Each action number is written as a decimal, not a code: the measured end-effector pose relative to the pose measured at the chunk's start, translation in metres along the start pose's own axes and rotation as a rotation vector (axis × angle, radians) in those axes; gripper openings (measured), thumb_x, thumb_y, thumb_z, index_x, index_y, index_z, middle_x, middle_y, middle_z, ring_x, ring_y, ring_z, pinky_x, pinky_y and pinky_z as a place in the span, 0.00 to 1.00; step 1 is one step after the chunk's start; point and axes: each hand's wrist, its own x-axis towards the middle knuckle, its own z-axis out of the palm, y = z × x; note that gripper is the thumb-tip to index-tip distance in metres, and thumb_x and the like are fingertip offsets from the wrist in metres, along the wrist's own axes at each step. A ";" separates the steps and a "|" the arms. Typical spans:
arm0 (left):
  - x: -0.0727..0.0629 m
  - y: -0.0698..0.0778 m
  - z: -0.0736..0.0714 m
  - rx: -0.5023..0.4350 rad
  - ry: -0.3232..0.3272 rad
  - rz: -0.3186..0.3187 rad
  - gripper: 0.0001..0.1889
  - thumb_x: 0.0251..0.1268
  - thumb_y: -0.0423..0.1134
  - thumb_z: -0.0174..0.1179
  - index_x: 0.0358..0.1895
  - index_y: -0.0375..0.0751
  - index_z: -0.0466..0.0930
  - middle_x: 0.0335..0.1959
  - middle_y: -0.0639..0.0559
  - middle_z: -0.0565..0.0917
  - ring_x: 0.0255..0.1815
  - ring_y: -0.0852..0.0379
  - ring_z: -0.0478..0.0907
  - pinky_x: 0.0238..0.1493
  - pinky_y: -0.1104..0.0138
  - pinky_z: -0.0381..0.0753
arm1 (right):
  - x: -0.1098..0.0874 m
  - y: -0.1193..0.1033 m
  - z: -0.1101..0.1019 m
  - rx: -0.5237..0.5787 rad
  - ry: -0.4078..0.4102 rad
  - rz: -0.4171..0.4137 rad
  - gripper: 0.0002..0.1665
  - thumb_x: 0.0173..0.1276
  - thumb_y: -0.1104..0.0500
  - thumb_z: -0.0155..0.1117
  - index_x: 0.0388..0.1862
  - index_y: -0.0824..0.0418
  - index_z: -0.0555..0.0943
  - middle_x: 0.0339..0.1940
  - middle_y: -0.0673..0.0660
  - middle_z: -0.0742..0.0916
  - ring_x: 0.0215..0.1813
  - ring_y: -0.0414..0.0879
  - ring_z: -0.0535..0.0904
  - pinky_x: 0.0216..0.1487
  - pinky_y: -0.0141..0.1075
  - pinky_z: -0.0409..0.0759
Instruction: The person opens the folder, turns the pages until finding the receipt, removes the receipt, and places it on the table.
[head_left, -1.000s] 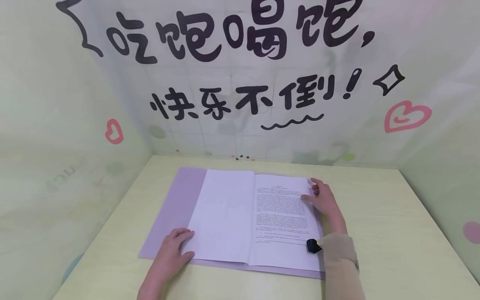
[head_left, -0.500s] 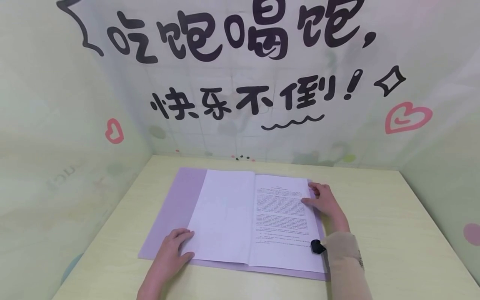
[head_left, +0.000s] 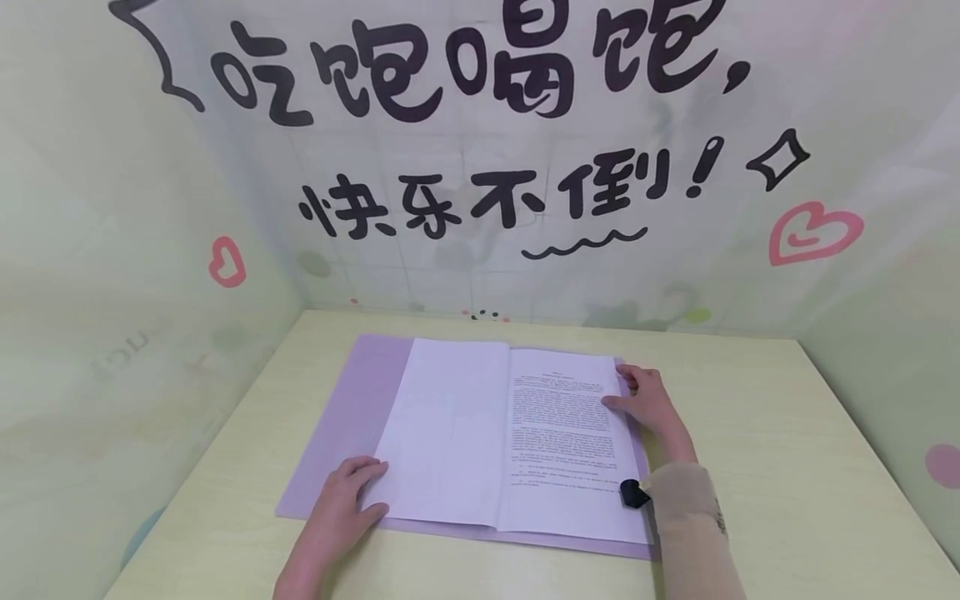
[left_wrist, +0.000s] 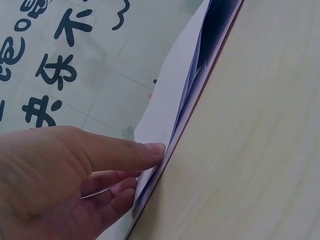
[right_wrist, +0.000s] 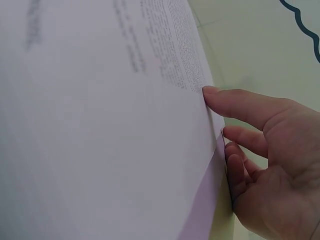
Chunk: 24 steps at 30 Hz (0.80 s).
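Note:
An open purple folder lies flat on the table, with white pages spread across it. Its left page looks blank, while the right page carries dense printed text. My left hand rests at the lower-left corner, thumb and fingertips on the blank page. The left wrist view shows that thumb at the lower edge, where several sheets fan slightly apart. At the upper right edge, my right hand holds the printed page: its thumb lies on the sheet and its other fingers curl at the edge.
The pale wooden table extends around the folder. A light wall covering with large black characters and pink hearts stands behind, with side panels left and right. A small black object sits at the right sleeve cuff.
My right hand has slid slightly down and right along the page's edge, its forearm shifting right, then stayed still. The left hand and the folder keep their places.

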 end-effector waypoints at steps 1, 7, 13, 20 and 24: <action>0.000 0.000 0.000 -0.002 0.000 0.001 0.26 0.48 0.28 0.71 0.56 0.31 0.81 0.58 0.37 0.78 0.61 0.36 0.74 0.65 0.44 0.73 | 0.000 0.000 0.000 -0.003 -0.002 0.001 0.43 0.64 0.57 0.70 0.73 0.70 0.63 0.62 0.70 0.68 0.63 0.61 0.67 0.69 0.54 0.69; 0.000 -0.001 0.000 -0.007 0.008 0.012 0.26 0.47 0.27 0.72 0.55 0.31 0.81 0.57 0.37 0.78 0.61 0.36 0.75 0.65 0.45 0.73 | 0.000 -0.002 0.000 -0.009 0.002 0.006 0.42 0.64 0.58 0.69 0.72 0.70 0.63 0.63 0.71 0.68 0.63 0.62 0.66 0.69 0.55 0.69; 0.000 -0.002 -0.001 -0.010 0.002 0.003 0.26 0.48 0.28 0.72 0.56 0.31 0.81 0.57 0.37 0.78 0.61 0.36 0.74 0.65 0.45 0.73 | -0.001 -0.006 0.003 0.021 0.007 0.020 0.44 0.65 0.60 0.68 0.75 0.67 0.59 0.66 0.71 0.67 0.65 0.63 0.65 0.71 0.56 0.68; 0.001 -0.003 -0.002 -0.007 0.001 0.012 0.27 0.48 0.29 0.72 0.56 0.31 0.81 0.57 0.37 0.78 0.60 0.36 0.74 0.64 0.44 0.73 | -0.001 -0.004 0.000 -0.023 0.010 -0.084 0.44 0.63 0.64 0.68 0.75 0.66 0.59 0.62 0.71 0.69 0.61 0.62 0.68 0.66 0.55 0.70; 0.001 -0.003 0.000 -0.014 -0.010 -0.002 0.27 0.49 0.28 0.71 0.57 0.31 0.80 0.58 0.37 0.78 0.62 0.35 0.74 0.65 0.44 0.72 | -0.001 -0.001 -0.004 -0.091 -0.004 -0.185 0.42 0.62 0.66 0.68 0.73 0.68 0.62 0.60 0.70 0.75 0.58 0.60 0.71 0.62 0.54 0.72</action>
